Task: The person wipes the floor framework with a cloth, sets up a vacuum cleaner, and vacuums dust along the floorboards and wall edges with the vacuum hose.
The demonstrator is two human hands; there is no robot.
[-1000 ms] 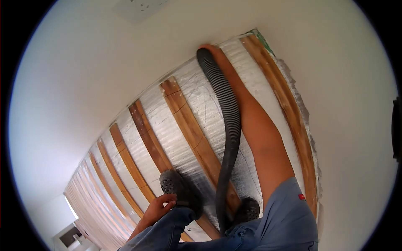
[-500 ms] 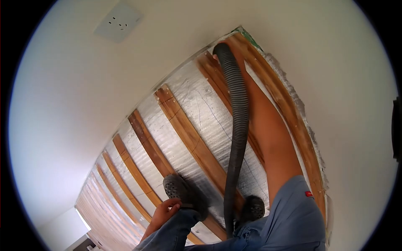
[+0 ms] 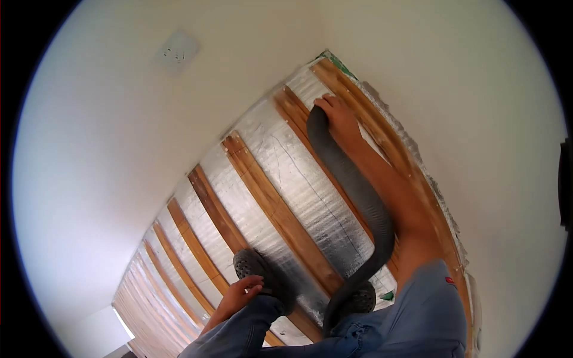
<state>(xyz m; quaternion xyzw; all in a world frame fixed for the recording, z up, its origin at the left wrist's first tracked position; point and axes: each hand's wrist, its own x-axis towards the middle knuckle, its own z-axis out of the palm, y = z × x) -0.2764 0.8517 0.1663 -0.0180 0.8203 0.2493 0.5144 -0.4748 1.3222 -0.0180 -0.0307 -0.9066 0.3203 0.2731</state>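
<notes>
My right hand (image 3: 339, 114) is closed around the upper end of a dark ribbed hose (image 3: 352, 179), between two wooden battens near the corner. The hose bends down along my forearm and passes over my right shoe to my lap. The hose's tip is hidden under my fingers. My left hand (image 3: 243, 290) rests on my left knee beside a dark clog (image 3: 253, 265), its fingers loosely curled with nothing visible in them. Silver foil sheeting (image 3: 286, 161) lies under the wooden battens (image 3: 268, 200).
Pale walls rise beyond the floor's edge, one with a white socket plate (image 3: 177, 52). Several more battens run off to the lower left. A rough, crumbly strip (image 3: 412, 146) borders the right wall. A small green scrap (image 3: 388, 295) lies near my right shoe (image 3: 361, 297).
My right hand has moved with the hose toward the corner, then back closer to me, and the hose now bows outward to the right. My left hand stays at the knee.
</notes>
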